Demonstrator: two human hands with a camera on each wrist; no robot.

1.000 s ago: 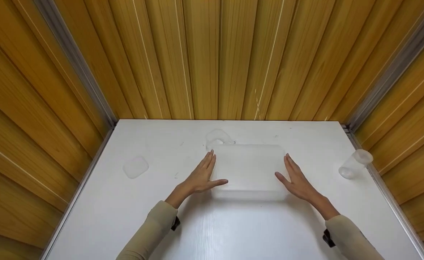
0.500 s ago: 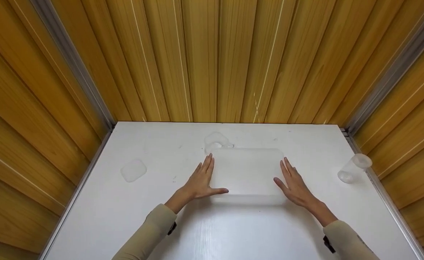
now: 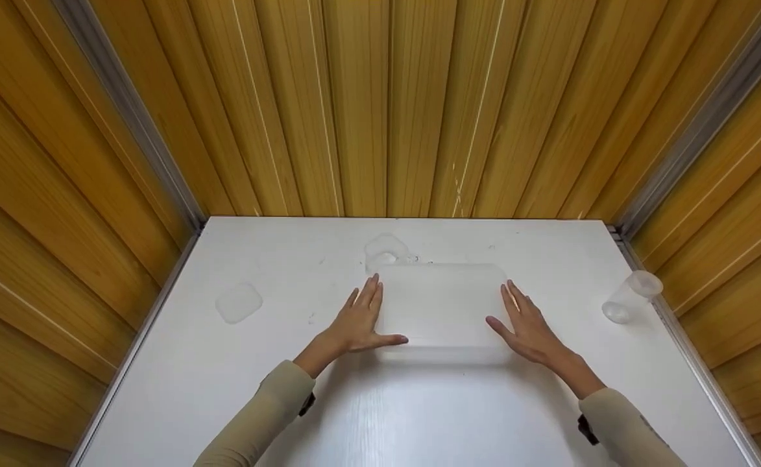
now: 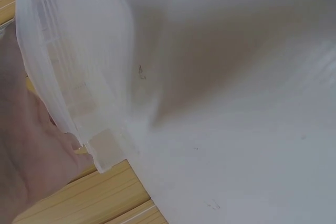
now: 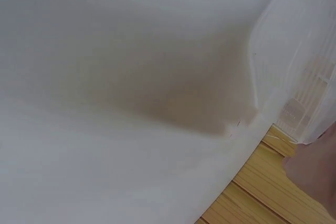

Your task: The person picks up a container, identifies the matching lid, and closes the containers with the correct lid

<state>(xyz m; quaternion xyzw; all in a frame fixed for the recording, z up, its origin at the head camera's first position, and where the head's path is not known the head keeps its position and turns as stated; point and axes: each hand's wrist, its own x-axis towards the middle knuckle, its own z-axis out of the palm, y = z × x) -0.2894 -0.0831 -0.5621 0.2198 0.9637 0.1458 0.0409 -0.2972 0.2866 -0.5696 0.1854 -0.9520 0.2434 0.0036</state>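
Note:
A large translucent plastic box [image 3: 442,308] sits between my two hands in the middle of the white table. My left hand [image 3: 357,324] lies along its left side, fingers straight, with the thumb over the near part of the top. On the right side, my right hand [image 3: 529,331] touches the box with extended fingers, its thumb angled over the top. The left wrist view catches one ribbed end of the box [image 4: 79,51] beside the left palm. At the right wrist view's edge, the box [image 5: 294,45] and part of the hand show. Whether the box is raised cannot be told.
Behind the box's far left corner lies a clear, curved plastic piece [image 3: 383,250]. A thin, clear rounded-square piece [image 3: 239,303] lies to the left. Near the right edge stands a translucent cup [image 3: 632,298]. Wood-patterned walls [image 3: 386,110] enclose the white table [image 3: 419,415].

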